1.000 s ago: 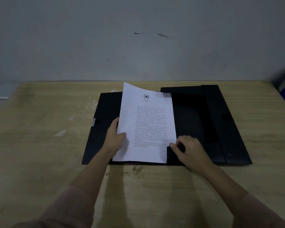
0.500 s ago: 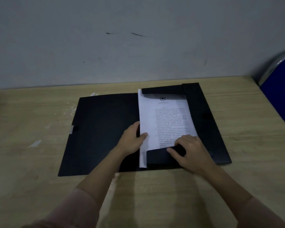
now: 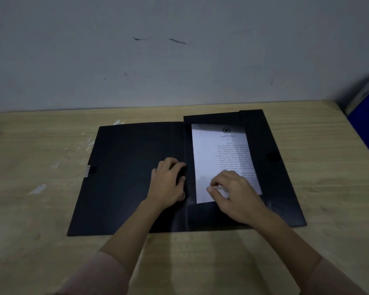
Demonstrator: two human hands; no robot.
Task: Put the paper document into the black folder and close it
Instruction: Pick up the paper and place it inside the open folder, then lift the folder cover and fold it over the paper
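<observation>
The black folder (image 3: 126, 167) lies open and flat on the wooden table. The white printed paper document (image 3: 217, 154) rests in the folder's right half, with its top edge under the upper flap and its bottom edge at the lower flap. My left hand (image 3: 168, 184) rests palm down on the folder's left half beside the spine, holding nothing. My right hand (image 3: 234, 192) presses with bent fingers on the lower part of the document, covering its bottom right corner.
The wooden table (image 3: 200, 262) runs back to a grey wall. A blue chair with a metal frame (image 3: 366, 111) stands at the right edge. White scuff marks (image 3: 37, 189) dot the table left of the folder.
The document has slid fully into the folder's right half. My left hand has let go of the paper's edge and moved onto the left cover. My right hand now presses on the page.
</observation>
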